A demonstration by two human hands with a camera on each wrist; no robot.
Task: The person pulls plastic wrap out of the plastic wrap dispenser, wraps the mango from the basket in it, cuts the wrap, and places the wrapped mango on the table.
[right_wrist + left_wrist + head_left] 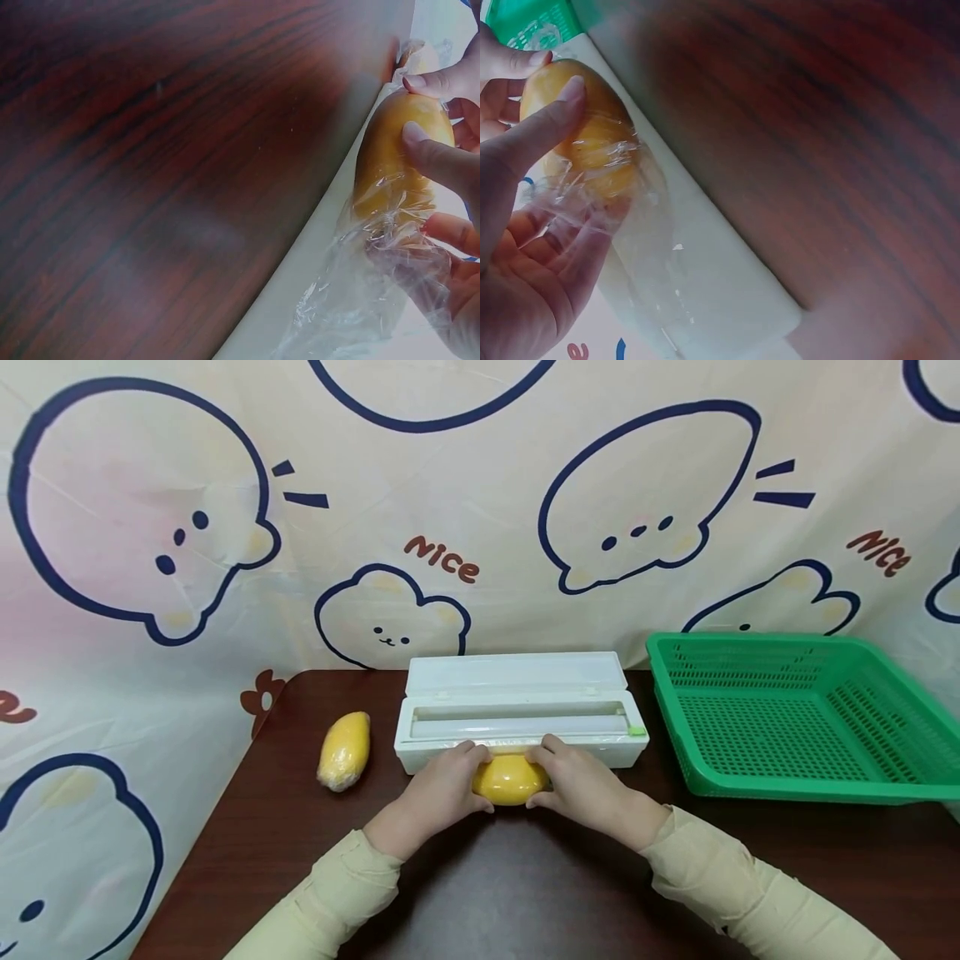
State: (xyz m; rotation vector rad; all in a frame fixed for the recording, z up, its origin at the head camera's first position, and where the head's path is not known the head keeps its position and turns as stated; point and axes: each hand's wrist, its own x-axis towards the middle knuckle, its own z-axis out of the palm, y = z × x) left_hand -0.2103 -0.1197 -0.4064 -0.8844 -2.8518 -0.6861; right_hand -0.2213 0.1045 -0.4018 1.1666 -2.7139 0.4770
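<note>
Between both hands is a yellow mango (pixel 510 779), held at the front of a white cling film box (pixel 521 681) whose lid stands raised. The left hand (pixel 448 779) grips its left end, thumb on the near side. From the other end the right hand (pixel 581 787) grips it the same way. Clear cling film (pixel 401 225) wraps around the mango and bunches at its end in the right wrist view. In the left wrist view, loose film (pixel 574 199) lies over the left fingers. A film roll (pixel 517 726) shows inside the box.
A second yellow mango (pixel 344 752), wrapped in film, lies left of the box. At the right stands a green plastic basket (pixel 678 752). The dark wooden table (pixel 517 893) ends at a patterned cloth (pixel 510 510) behind.
</note>
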